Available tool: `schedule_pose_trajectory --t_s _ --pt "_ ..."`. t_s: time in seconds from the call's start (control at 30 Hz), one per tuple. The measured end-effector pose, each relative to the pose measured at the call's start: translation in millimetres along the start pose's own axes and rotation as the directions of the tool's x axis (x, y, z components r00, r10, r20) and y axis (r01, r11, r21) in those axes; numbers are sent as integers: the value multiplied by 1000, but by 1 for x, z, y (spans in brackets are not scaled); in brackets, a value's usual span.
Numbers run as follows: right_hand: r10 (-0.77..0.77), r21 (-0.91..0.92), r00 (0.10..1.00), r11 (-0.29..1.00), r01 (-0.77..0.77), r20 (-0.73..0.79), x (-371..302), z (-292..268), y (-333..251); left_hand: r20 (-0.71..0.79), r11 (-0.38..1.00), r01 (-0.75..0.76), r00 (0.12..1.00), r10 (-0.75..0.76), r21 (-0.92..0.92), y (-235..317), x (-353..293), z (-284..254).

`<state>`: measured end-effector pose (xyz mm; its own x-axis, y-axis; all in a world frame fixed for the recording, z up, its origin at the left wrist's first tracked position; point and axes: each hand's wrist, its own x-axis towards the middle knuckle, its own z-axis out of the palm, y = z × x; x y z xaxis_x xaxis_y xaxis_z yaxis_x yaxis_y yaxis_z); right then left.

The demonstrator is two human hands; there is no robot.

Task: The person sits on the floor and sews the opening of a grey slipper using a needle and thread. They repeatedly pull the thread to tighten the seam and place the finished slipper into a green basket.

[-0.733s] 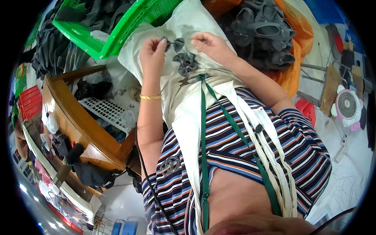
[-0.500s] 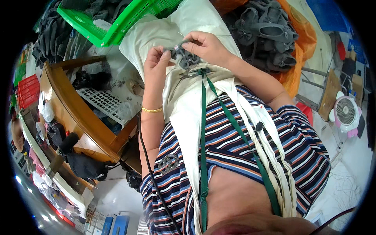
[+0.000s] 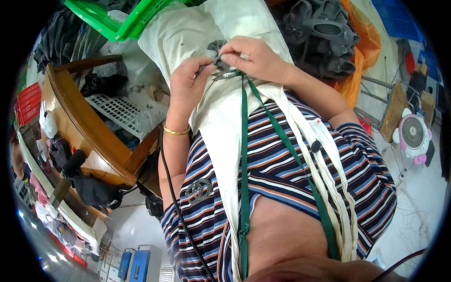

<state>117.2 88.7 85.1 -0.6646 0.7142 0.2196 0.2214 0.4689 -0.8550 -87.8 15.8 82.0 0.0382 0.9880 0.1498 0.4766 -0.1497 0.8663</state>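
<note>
Both my hands meet over my lap around a small dark grey fabric piece (image 3: 216, 45), gathered and fanned out like a bow. My left hand (image 3: 189, 82) pinches its near left side, thumb against curled fingers. From the right, my right hand (image 3: 251, 56) pinches it between thumb and forefinger. Much of the piece is hidden by the fingers. Just below them, small metal snips (image 3: 228, 74) lie on the off-white apron (image 3: 213, 113), beside the end of a green cord (image 3: 244, 155) that hangs from my neck.
Grey shoes with bows (image 3: 324, 35) are heaped in an orange sack (image 3: 366, 40) at right. A green basket (image 3: 112, 30) stands at upper left, above a wooden bench frame (image 3: 80, 122) and a white plastic grid (image 3: 117, 110). A small fan (image 3: 413, 133) sits far right.
The grey piece has been turned and bunched, so its fanned part now points away from me. My left hand has moved closer to the right hand, its fingers more curled.
</note>
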Motion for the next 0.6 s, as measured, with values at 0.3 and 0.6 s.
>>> schedule_pose_trajectory --t_s 0.3,0.6 --pt "219 239 940 929 -283 261 -1 -21 -9 -19 994 -18 1000 16 -109 8 -13 -6" --pt "121 74 919 984 -159 376 0 -26 -17 -4 981 -191 982 191 -5 18 -13 -8"
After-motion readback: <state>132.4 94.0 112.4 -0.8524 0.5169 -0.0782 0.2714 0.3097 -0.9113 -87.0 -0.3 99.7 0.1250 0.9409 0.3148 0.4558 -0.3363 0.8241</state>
